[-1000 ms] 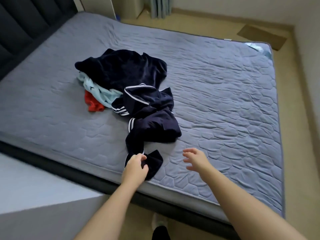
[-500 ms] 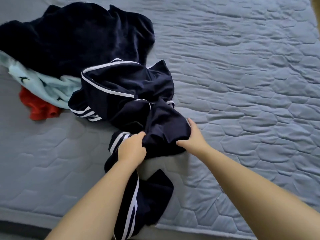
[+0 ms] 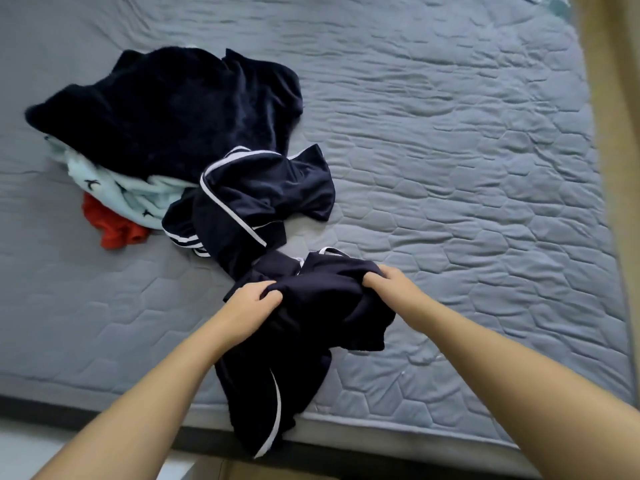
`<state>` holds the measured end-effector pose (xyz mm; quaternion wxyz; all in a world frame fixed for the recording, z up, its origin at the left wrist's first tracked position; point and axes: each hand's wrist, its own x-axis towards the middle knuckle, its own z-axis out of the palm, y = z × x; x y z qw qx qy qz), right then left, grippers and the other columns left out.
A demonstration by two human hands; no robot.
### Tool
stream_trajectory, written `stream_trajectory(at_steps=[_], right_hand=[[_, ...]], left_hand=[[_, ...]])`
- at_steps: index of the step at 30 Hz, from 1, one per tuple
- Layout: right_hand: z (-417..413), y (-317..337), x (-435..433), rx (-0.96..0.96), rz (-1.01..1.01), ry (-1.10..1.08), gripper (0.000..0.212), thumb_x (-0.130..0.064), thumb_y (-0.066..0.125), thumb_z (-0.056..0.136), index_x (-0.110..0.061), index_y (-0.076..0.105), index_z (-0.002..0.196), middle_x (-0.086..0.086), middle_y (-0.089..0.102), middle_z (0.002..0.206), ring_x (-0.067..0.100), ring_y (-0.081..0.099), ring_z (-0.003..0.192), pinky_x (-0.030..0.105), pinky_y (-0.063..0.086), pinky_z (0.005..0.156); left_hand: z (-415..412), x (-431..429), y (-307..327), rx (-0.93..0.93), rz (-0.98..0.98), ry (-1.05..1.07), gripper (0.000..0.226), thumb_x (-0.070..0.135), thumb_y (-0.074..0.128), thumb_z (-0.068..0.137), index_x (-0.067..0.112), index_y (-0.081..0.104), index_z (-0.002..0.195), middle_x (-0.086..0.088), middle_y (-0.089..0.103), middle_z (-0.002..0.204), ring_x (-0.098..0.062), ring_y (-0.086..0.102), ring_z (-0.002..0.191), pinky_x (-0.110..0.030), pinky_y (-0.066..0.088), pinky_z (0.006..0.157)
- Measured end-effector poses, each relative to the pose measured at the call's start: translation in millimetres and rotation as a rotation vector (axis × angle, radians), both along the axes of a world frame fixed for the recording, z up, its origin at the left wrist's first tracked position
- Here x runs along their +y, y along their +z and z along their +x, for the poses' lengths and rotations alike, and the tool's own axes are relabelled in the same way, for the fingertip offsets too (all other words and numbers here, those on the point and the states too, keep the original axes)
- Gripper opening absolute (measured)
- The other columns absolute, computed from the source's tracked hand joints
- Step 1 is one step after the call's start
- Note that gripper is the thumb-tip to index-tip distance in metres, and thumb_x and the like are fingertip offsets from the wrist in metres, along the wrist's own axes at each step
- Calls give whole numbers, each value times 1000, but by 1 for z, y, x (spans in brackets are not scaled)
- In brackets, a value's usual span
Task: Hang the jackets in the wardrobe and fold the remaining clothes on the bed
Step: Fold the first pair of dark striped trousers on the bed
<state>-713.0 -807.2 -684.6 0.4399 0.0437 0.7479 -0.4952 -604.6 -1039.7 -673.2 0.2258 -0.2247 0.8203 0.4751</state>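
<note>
Risk 1, snagging: navy garment (image 3: 322, 296) in hand, just beside the striped top (image 3: 263, 192) and perhaps tangled with it; cannot tell whether joined. Likely to drag the top along if lifted fast.

Risk 2, slipping: lower end, with 1 white stripe, hanging over the near edge of the bed (image 3: 467, 174). Apt to slide to the floor if either grip loosens.

Risk 3, misfiling: bunched too tightly to read as jacket or trousers. Best shaken out before choosing wardrobe or fold.

Left hand (image 3: 254, 301): fingers curled tight, thumb against them, pinching a bunch of the navy cloth.

Right hand (image 3: 388, 282): fingers curled down into a fold of the same garment, gripping it; fingertips hidden in cloth.

Location: garment at the near edge of the bed, between the 2 hands. Remaining pile farther up and to the left, well apart from both hands: fleece (image 3: 173, 105) over blue cloth (image 3: 114, 188), red cloth (image 3: 110, 226) beneath.
</note>
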Motion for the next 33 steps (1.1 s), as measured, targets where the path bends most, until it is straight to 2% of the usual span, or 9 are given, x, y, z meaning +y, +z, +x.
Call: stream_trajectory(at_steps=[3, 5, 11, 16, 21, 25, 27, 30, 33], right_hand=[[-3, 54, 19, 33, -41, -5, 21, -12, 50, 86, -16, 66, 98, 2, 67, 86, 14, 61, 75, 26, 48, 66], [-3, 93, 33, 50, -85, -32, 15, -16, 56, 87, -20, 65, 99, 3, 68, 95, 13, 63, 81, 29, 50, 73], [-2, 228, 76, -108, -274, 47, 28, -28, 70, 83, -24, 62, 110, 1, 72, 104, 14, 70, 92, 25, 55, 68], [17, 341, 81, -80, -425, -74, 12, -15, 62, 90, -8, 66, 98, 6, 73, 82, 16, 70, 69, 24, 54, 57], [40, 428, 84, 19, -392, -154, 11, -11, 61, 89, -7, 62, 79, 7, 66, 68, 13, 63, 52, 19, 50, 46], [55, 470, 103, 5, -386, -257, 16, -15, 57, 93, -7, 58, 78, 9, 61, 70, 16, 60, 53, 23, 49, 47], [61, 489, 114, 1, -431, -302, 17, -15, 56, 93, -6, 57, 79, 9, 60, 73, 19, 58, 61, 26, 50, 54], [68, 511, 135, 35, -543, -332, 10, -10, 53, 95, -5, 56, 102, 9, 59, 86, 18, 59, 70, 26, 52, 57], [74, 513, 166, 185, -582, -169, 45, -10, 55, 94, -23, 40, 135, 8, 59, 98, 18, 61, 79, 26, 56, 65]], left_hand=[[-1, 14, 57, 75, -8, -38, 30, 46, 44, 79, 21, 58, 74, 13, 59, 68, 0, 51, 64, -26, 43, 68], [3, 21, 97, 137, -71, -60, 17, 33, 48, 90, 34, 62, 79, 12, 66, 77, 0, 58, 73, -19, 45, 72], [22, 42, 226, 242, -197, -52, 27, 19, 40, 77, 36, 59, 85, 7, 65, 74, -9, 60, 71, -25, 45, 69], [34, 89, 309, 456, -376, 151, 34, 0, 48, 79, 27, 60, 97, 7, 61, 89, -10, 55, 79, -24, 40, 70], [60, 180, 361, 624, -42, 170, 15, 18, 61, 84, 28, 59, 96, 10, 65, 90, 0, 59, 80, -13, 44, 73], [69, 233, 386, 677, 152, 104, 37, 43, 65, 72, 34, 53, 106, 13, 66, 93, 1, 61, 85, -14, 48, 75], [64, 251, 396, 691, 174, 65, 40, 41, 68, 71, 37, 51, 107, 16, 67, 94, 1, 63, 90, -16, 50, 78], [49, 269, 416, 815, 291, 245, 25, 15, 57, 76, 27, 60, 97, 15, 68, 84, -1, 60, 82, -21, 48, 78], [41, 276, 432, 846, 312, 346, 27, 3, 50, 86, 24, 64, 95, 4, 69, 90, -12, 62, 87, -34, 48, 83]])
